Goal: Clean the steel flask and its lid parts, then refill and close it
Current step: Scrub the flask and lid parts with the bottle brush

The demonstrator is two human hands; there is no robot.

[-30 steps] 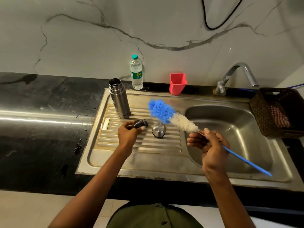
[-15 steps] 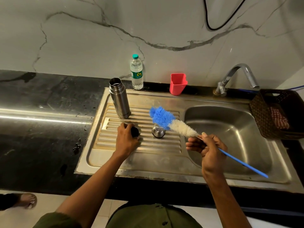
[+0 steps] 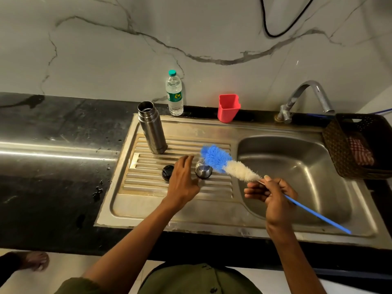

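The steel flask (image 3: 152, 130) stands upright and uncapped on the ribbed drainboard (image 3: 148, 187). A black inner stopper (image 3: 167, 171) lies on the ribs in front of it. The steel cup lid (image 3: 203, 171) sits just to the right. My left hand (image 3: 182, 179) hovers between the stopper and the cup lid, fingers spread and holding nothing. My right hand (image 3: 270, 194) grips the handle of a bottle brush (image 3: 224, 163) with blue and white bristles, whose head hangs above the cup lid.
A plastic water bottle (image 3: 174, 93) and a red plastic cup (image 3: 228, 108) stand at the wall. The sink basin (image 3: 297, 172) lies right of the drainboard, under the tap (image 3: 305, 98). A dark basket (image 3: 358, 145) with a cloth sits at far right. A foot (image 3: 34, 261) shows on the floor.
My left hand set the black stopper down on the drainboard, let go and moved right toward the cup lid. The brush in my right hand shifted slightly lower.
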